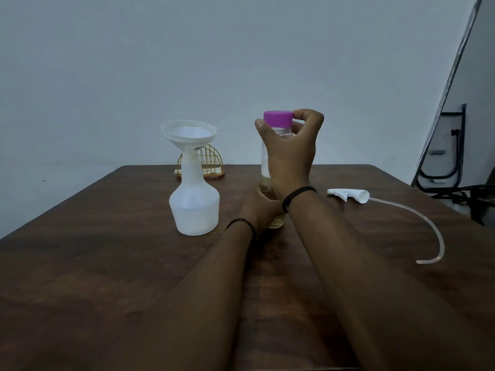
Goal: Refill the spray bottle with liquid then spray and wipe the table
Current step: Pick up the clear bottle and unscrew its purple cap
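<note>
Brown wood is right under you: the desk [93, 277] fills the near part of the view, and both your arms reach out over it.

Your left hand [258, 207] sits just past the middle of the desk. It holds the bottom of a clear bottle [265, 167] that stands upright on the wood. You can see yellow liquid low down in the bottle. A dark band goes round that wrist.

Your right hand [292, 153] is higher up, at 12 o'clock from the left one. Its fingers curl round the purple cap [277, 118] on top of the clear bottle and pinch it. That wrist has a dark band too.

At 9 o'clock from the clear bottle, just beside it, stands the white spray bottle [195, 207]. It is upright. A white funnel [188, 135] sits in its neck.

At 3 o'clock from your hands, well apart from them, the white spray head [348, 195] lies on its side on the desk. Its thin clear tube [428, 226] curves back toward you.

Farther off, behind the spray bottle at the far edge of the desk, stands a gold wire holder [211, 162] with something white lying in it.

Past the desk is a plain pale wall [160, 62]. Far off at 2 o'clock there is a black metal frame [452, 145].
</note>
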